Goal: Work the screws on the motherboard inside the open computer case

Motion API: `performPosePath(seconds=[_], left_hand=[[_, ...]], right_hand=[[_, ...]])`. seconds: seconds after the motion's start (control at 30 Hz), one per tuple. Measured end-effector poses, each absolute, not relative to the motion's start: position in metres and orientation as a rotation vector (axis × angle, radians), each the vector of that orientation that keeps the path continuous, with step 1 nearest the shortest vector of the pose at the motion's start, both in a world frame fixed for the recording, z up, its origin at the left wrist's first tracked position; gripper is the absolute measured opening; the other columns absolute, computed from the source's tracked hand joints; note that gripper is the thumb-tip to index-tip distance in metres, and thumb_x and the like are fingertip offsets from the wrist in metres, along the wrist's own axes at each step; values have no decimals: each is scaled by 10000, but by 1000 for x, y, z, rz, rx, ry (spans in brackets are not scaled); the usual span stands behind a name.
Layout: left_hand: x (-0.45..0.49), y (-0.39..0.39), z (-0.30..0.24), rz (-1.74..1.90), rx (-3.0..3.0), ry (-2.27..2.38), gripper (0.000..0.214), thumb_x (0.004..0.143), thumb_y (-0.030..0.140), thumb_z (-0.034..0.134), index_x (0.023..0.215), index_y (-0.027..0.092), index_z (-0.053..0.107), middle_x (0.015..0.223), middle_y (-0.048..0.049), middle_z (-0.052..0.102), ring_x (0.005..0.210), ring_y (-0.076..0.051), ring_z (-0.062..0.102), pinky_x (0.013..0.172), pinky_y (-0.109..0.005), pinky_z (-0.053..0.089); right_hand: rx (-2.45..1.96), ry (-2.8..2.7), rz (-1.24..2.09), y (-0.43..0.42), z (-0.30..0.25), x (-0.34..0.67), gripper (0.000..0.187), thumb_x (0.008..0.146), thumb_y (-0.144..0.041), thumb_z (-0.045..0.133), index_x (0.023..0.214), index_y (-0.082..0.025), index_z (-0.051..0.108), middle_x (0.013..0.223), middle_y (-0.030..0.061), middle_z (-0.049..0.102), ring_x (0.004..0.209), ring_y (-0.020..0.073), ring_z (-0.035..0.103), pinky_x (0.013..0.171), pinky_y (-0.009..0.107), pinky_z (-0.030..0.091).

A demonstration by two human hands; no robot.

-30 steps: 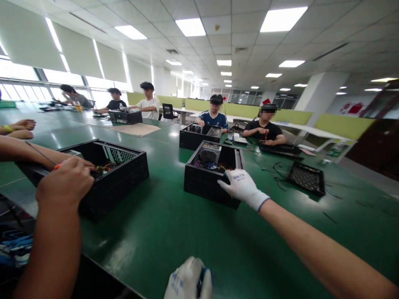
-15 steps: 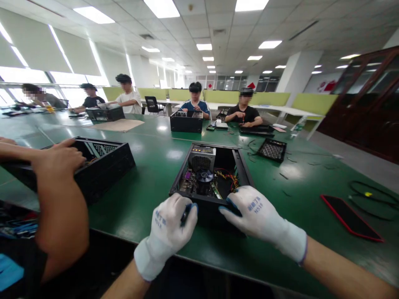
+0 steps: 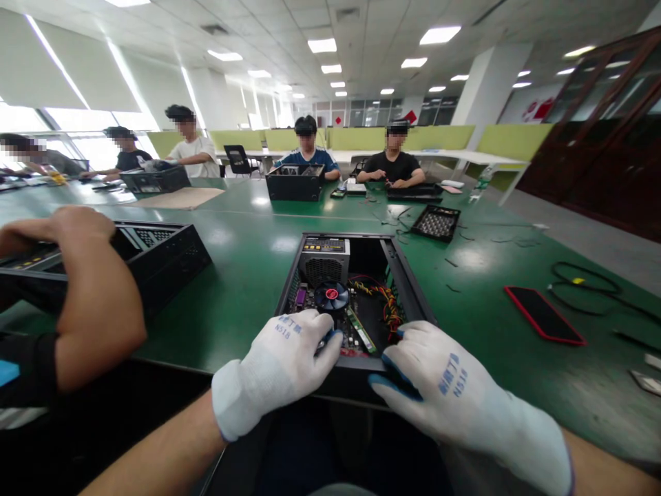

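An open black computer case lies on its side in front of me, near the table's edge. Inside are a power supply, a round CPU fan, a green memory stick and bundled coloured cables. My gloved left hand reaches over the case's near left part, thumb and fingers drawn together; what is between them is hidden. At the near right corner, my gloved right hand grips the case wall, fingers over the rim and thumb outside.
Another person's arm works over a second case on the left. Right of me lie a red-edged black panel and a black cable. A black drive cage-like frame lies farther back. Several people sit across the green table.
My left hand has moved from the front edge in over the case, nearer the fan. The case now sits closer to me, and my right hand stays at its near right corner.
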State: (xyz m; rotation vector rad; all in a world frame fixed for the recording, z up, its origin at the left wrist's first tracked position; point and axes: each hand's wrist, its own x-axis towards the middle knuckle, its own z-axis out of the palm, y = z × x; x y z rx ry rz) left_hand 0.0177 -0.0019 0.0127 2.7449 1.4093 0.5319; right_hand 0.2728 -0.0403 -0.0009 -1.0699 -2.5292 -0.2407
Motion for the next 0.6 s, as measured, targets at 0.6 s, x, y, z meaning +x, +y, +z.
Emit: performPosePath(seconds=[0.6], left_hand=[[20, -32, 7, 581, 2706, 1408, 253, 1049, 387, 436, 888, 238, 564, 865, -23, 668, 767, -199, 636, 676, -350, 436]], right_hand=[[-1056, -2943, -216, -2, 32, 265, 289, 1033, -276, 455, 1004, -150, 713, 937, 120, 726, 821, 232, 664, 738, 357, 458]])
